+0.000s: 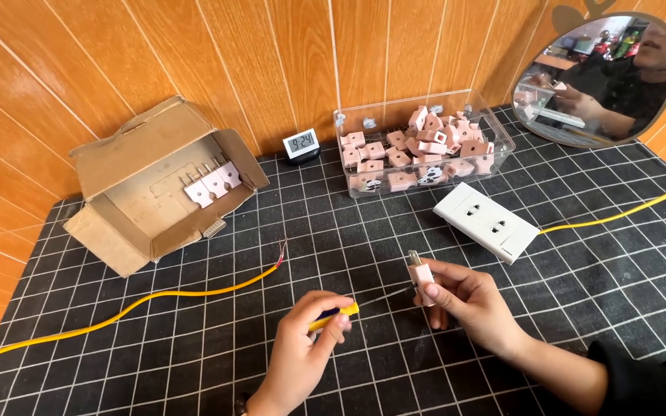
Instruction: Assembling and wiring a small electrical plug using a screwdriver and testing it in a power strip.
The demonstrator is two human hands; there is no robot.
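1. Near the middle of the table [194,362], the right hand [468,300] holds a small pink plug [422,273] in a closed grip, metal prongs pointing far; the left hand [310,347] grips a yellow-handled screwdriver [337,314], its thin shaft aimed at the plug.
2. The shaft's tip is hard to make out; the right forearm is cut off at the frame's edge.
3. Far right, a clear plastic box [495,127] holds matching blocky pink plugs; a glossy white socket plate [486,222] lies near it; a yellow cable [156,300] lies left.

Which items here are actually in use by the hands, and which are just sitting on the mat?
In use:
- left hand holding a yellow-handled screwdriver
- right hand holding a pink plug

Lying about:
- white socket plate
- yellow cable
- clear box of pink plugs
- cardboard box
- small digital clock
- mirror
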